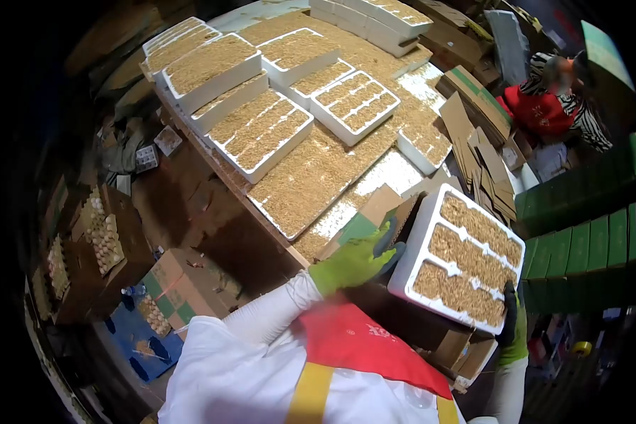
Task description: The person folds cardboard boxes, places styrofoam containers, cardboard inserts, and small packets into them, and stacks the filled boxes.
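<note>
A white foam box (422,232) filled with tan husks in several divided rows sits tilted in front of me, over an open cardboard box (466,351). My right hand (516,325), in a green glove with dark fingers, grips the foam box at its lower right side. On the other side, my left hand (357,260), gloved alike, has its fingers stretched out and apart beside the box's left wall. Whether those fingertips touch the foam or a cardboard flap (403,219) I cannot tell.
Several husk-filled foam boxes (275,159) stand on a husk-strewn table (290,249). Flattened cardboard (470,152) leans at the right, near green cartons (579,247). A co-worker in red (540,113) is at the upper right. Egg trays (106,237) stand low at the left.
</note>
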`<state>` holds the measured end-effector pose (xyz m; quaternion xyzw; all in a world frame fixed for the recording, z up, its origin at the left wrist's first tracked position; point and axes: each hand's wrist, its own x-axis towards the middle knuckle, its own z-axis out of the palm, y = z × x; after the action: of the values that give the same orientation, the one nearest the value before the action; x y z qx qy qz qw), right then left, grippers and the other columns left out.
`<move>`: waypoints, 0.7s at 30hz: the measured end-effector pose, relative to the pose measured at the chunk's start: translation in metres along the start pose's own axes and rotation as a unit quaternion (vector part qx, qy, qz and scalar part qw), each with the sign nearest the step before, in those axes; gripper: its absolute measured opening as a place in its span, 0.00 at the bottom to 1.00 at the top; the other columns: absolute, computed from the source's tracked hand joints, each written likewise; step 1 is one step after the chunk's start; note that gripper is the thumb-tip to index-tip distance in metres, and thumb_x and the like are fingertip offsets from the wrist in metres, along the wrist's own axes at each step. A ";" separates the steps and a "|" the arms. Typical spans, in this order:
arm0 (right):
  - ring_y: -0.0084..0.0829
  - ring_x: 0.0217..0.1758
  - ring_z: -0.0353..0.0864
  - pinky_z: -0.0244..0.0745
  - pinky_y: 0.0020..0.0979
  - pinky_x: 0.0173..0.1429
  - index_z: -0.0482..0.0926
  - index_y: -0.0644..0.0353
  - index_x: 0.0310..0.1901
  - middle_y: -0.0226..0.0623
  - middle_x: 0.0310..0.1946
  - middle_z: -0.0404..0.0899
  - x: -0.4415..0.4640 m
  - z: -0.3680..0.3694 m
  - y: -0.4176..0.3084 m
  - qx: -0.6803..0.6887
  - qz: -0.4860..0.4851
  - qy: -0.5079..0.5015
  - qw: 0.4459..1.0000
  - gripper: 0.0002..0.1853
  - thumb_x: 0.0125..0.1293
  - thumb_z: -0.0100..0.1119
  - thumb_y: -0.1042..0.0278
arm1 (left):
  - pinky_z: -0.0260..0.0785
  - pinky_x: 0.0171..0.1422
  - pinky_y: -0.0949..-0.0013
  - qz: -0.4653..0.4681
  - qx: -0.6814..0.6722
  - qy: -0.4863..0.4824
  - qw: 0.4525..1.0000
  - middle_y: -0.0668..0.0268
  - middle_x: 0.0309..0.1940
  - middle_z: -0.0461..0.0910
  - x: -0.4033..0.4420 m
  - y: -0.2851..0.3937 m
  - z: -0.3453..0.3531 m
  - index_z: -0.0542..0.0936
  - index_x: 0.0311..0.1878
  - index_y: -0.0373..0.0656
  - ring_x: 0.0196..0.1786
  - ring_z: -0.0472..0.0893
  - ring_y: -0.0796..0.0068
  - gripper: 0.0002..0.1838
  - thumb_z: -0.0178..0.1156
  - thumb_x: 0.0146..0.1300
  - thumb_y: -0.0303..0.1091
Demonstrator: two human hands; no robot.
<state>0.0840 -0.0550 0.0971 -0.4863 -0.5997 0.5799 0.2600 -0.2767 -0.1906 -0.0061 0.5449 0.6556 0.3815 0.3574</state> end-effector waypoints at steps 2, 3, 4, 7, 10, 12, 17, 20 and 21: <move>0.29 0.64 0.73 0.71 0.32 0.65 0.61 0.68 0.72 0.41 0.61 0.74 0.008 0.006 -0.008 -0.060 -0.048 0.006 0.997 0.29 0.77 0.49 0.58 | 0.63 0.70 0.56 -0.047 -0.047 0.004 0.998 0.41 0.62 0.73 0.000 0.016 -0.016 0.62 0.74 0.38 0.65 0.73 0.45 0.34 0.48 0.74 0.53; 0.28 0.64 0.73 0.70 0.32 0.66 0.61 0.68 0.72 0.40 0.62 0.73 0.013 0.012 -0.021 -0.049 -0.036 0.001 0.998 0.29 0.77 0.49 0.59 | 0.63 0.70 0.56 -0.030 -0.043 0.018 0.998 0.41 0.63 0.73 0.002 0.012 -0.015 0.62 0.74 0.38 0.65 0.73 0.45 0.34 0.48 0.74 0.53; 0.28 0.64 0.73 0.70 0.32 0.66 0.61 0.68 0.71 0.40 0.63 0.73 0.016 0.016 -0.030 -0.038 -0.020 -0.003 0.999 0.29 0.77 0.49 0.59 | 0.63 0.70 0.56 -0.015 -0.041 0.028 0.999 0.42 0.63 0.73 0.003 0.006 -0.010 0.62 0.74 0.39 0.65 0.73 0.45 0.34 0.47 0.74 0.53; 0.27 0.65 0.71 0.69 0.32 0.67 0.61 0.68 0.71 0.40 0.67 0.69 0.029 0.001 -0.021 0.058 0.029 0.000 0.998 0.29 0.75 0.52 0.62 | 0.62 0.71 0.55 -0.020 -0.040 0.007 0.999 0.42 0.64 0.71 0.001 0.005 -0.012 0.63 0.73 0.37 0.64 0.73 0.43 0.34 0.46 0.74 0.54; 0.28 0.64 0.71 0.67 0.31 0.67 0.63 0.66 0.70 0.39 0.64 0.71 0.032 0.016 -0.021 -0.103 -0.066 0.016 0.992 0.28 0.75 0.53 0.59 | 0.64 0.69 0.53 -0.013 -0.057 0.037 0.998 0.40 0.64 0.71 0.004 0.012 -0.028 0.65 0.71 0.34 0.61 0.74 0.39 0.33 0.51 0.72 0.51; 0.26 0.61 0.70 0.66 0.30 0.65 0.65 0.65 0.68 0.37 0.61 0.72 0.024 0.030 -0.029 -0.156 -0.068 0.019 0.985 0.27 0.75 0.55 0.58 | 0.66 0.65 0.52 0.035 0.013 0.123 0.992 0.43 0.64 0.72 0.001 0.002 -0.010 0.69 0.69 0.37 0.57 0.78 0.41 0.28 0.53 0.71 0.44; 0.23 0.58 0.70 0.66 0.28 0.63 0.65 0.65 0.67 0.35 0.58 0.74 0.012 0.044 -0.044 -0.149 -0.023 0.010 0.989 0.27 0.73 0.58 0.59 | 0.73 0.59 0.58 -0.006 -0.068 0.090 0.994 0.39 0.59 0.75 0.004 0.006 0.000 0.68 0.71 0.39 0.56 0.81 0.48 0.27 0.55 0.71 0.38; 0.24 0.58 0.70 0.66 0.28 0.64 0.63 0.64 0.68 0.35 0.57 0.74 0.002 0.054 -0.057 -0.171 0.014 0.030 0.985 0.29 0.72 0.59 0.61 | 0.73 0.59 0.59 0.005 -0.063 0.128 0.990 0.40 0.55 0.78 0.009 0.004 0.003 0.63 0.73 0.39 0.57 0.81 0.49 0.29 0.52 0.73 0.39; 0.24 0.58 0.71 0.66 0.28 0.63 0.62 0.65 0.68 0.35 0.57 0.74 -0.003 0.047 -0.053 -0.169 0.018 0.020 0.985 0.29 0.72 0.59 0.61 | 0.72 0.60 0.57 -0.019 -0.063 0.114 0.991 0.39 0.55 0.77 0.007 -0.001 0.011 0.63 0.73 0.38 0.57 0.80 0.47 0.31 0.53 0.72 0.42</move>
<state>0.0290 -0.0707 0.1395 -0.5453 -0.6748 0.4652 0.1756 -0.2689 -0.1827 -0.0126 0.4620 0.6767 0.4748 0.3212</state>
